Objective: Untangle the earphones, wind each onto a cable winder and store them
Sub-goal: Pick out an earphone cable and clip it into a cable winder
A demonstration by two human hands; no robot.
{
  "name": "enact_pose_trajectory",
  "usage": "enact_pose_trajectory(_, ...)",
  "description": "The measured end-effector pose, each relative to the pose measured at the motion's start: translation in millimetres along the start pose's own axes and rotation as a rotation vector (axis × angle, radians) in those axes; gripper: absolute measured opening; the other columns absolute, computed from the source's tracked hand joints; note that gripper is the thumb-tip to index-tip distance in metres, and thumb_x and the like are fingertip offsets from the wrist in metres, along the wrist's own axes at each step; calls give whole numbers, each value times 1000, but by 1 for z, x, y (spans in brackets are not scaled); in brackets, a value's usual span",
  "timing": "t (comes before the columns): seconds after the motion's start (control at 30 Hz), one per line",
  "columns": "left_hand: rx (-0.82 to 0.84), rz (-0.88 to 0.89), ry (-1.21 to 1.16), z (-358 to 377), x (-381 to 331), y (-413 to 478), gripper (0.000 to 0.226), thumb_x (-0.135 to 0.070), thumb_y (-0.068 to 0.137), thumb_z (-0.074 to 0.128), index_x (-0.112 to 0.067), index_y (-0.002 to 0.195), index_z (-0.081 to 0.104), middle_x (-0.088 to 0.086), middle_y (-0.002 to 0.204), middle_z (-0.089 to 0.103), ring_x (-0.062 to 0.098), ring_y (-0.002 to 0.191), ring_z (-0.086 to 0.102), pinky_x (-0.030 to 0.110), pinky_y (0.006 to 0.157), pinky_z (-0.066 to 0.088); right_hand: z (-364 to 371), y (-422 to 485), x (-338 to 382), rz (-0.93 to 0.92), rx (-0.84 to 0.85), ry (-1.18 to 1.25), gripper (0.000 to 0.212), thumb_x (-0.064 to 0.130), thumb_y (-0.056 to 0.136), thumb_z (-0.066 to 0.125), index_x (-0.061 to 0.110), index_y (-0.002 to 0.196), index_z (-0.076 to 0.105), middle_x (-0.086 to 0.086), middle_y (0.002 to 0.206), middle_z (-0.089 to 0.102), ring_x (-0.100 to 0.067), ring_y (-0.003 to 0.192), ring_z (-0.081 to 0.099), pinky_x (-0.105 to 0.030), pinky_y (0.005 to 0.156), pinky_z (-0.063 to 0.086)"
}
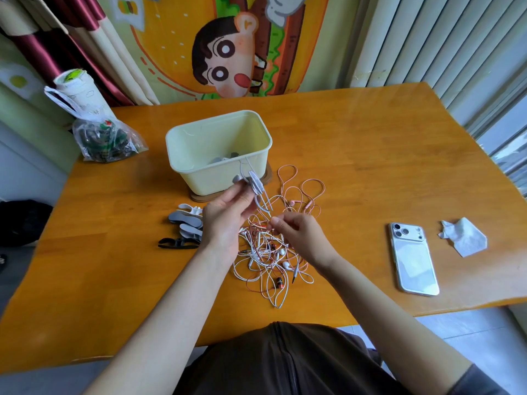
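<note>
Currently, our left hand [225, 215] grips a grey cable winder [253, 182], fingers curled round it, raised just in front of the cream box [182, 141]. A pale earphone cable [263, 205] is partly wound on it. Our right hand [296, 232] pinches the cable's loose tail between thumb and fingertips, just above the tangle [273, 252] on the table [356, 166].

Handling, our judgement: the cord is light, limp and thin, and snags easily; the buds and plug joints are fragile. Hold the winder by its body, guide the cord with light tension, never tug through knots.

Spare winders [186, 226] lie left of the tangle.
</note>
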State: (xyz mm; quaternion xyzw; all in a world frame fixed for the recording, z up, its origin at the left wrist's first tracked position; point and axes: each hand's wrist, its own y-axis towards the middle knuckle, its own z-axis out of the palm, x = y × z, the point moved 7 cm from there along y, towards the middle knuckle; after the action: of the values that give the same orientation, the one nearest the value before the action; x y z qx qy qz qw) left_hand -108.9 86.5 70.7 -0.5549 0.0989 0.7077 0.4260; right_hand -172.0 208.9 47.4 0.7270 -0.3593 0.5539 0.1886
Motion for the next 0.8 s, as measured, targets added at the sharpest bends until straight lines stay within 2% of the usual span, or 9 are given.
enact_pose_trajectory(0.07, -112, 41, 42, -10, -1, 4, 20, -6, 88, 63, -14, 105, 70, -1, 100, 73, 18, 100, 68, 26, 82, 57, 3, -3, 5, -33, 2, -28, 23, 23, 95, 53, 17, 77, 65, 14, 52, 50, -1, 44, 41, -10, 47, 29)
enact_pose_trajectory(0.2, -185, 277, 408, -24, -5, 7, 28, -4, 87, 66, -13, 113, 69, -7, 90, 72, 10, 91, 69, 25, 82, 55, 5, -4, 17, -99, -19, -145, 19, 22, 96, 53, 13, 90, 69, 10, 70, 59, -2, 57, 50, -10, 54, 38)
enact_pose_trajectory(0.27, -160, 392, 583, -25, -6, 6, 27, -4, 86, 66, -17, 110, 69, -3, 90, 72, 8, 86, 68, 18, 77, 53, 5, -5, 23, -126, -15, -234, 20, 21, 96, 53, 14, 98, 71, 8, 79, 63, 1, 66, 55, -9, 61, 40)
enact_pose_trajectory(0.33, -142, 464, 758, -26, -4, 7, 26, -5, 86, 67, -13, 111, 70, 2, 93, 71, 3, 81, 64, 7, 69, 49, 3, -6, 27, -144, 13, -280, 21, 21, 96, 52, 13, 102, 70, 4, 82, 64, 0, 64, 53, -9, 59, 39)
enact_pose_trajectory(0.4, -108, 485, 885, -27, 0, 9, 28, -6, 85, 68, -9, 113, 70, 5, 96, 69, 5, 79, 62, 4, 65, 46, 1, -7, 29, -144, 54, -298, 22, 20, 97, 52, 10, 103, 70, 3, 77, 64, -3, 58, 53, -12, 54, 39)
enact_pose_trajectory(0.5, -20, 472, 998, -24, 6, 9, 31, -5, 86, 67, -7, 117, 67, 4, 98, 65, 10, 83, 60, 3, 67, 44, -6, -5, 26, -101, 114, -326, 21, 19, 96, 52, 8, 102, 69, 17, 65, 54, 7, 52, 53, -8, 51, 38)
enact_pose_trajectory(0.57, 61, 478, 1052, -19, 8, 5, 32, -3, 86, 66, -5, 118, 66, 3, 97, 63, 9, 85, 56, 1, 69, 41, -15, -1, 25, -88, 123, -363, 22, 19, 96, 53, 6, 101, 70, 18, 66, 54, 9, 54, 53, -6, 52, 37)
enact_pose_trajectory(0.73, 243, 453, 1085, -4, 17, -4, 34, -2, 86, 64, -5, 120, 64, -1, 95, 61, 0, 79, 52, 0, 69, 40, -38, 8, 26, -116, 61, -455, 20, 21, 94, 56, 10, 97, 71, -4, 81, 69, -18, 66, 61, -21, 54, 42)
enact_pose_trajectory(0.8, 285, 402, 1057, -3, 18, -3, 35, -3, 87, 64, -7, 122, 63, -4, 94, 61, -1, 81, 53, 1, 70, 41, -42, 9, 28, -131, 28, -446, 19, 21, 93, 57, 9, 97, 71, -2, 80, 67, -15, 63, 57, -17, 54, 41)
